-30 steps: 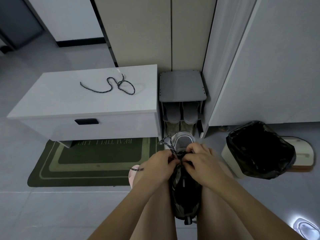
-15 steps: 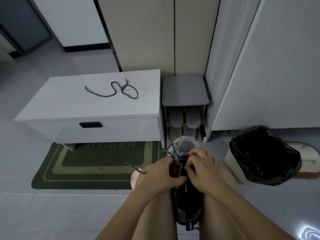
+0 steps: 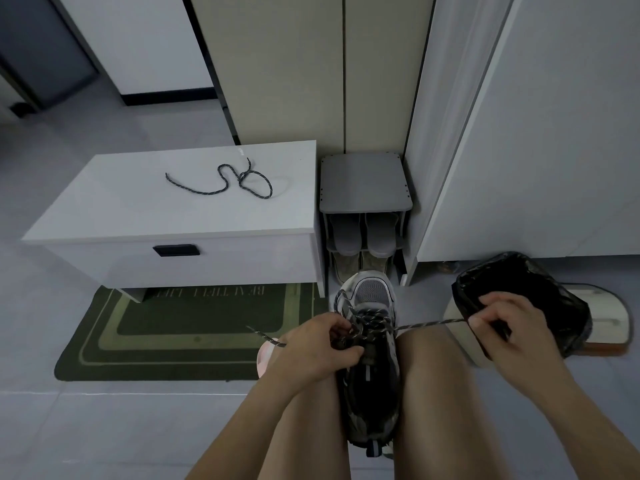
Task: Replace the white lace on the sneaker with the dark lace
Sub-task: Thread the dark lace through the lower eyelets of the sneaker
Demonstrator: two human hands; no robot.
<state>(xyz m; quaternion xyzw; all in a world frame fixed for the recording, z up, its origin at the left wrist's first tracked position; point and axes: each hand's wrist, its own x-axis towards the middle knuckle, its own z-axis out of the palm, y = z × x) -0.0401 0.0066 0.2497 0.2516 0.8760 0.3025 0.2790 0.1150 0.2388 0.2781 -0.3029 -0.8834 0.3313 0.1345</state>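
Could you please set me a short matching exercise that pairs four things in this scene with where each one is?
Things:
1. loose lace
2. sneaker
3. mat
4. bin

Places:
A. between the legs
B. on top of the bench
C. beyond the right hand, which pinches the threaded lace
D. on the floor, partly under the bench

Pairs: 1-B; 2-A; 3-D; 4-C
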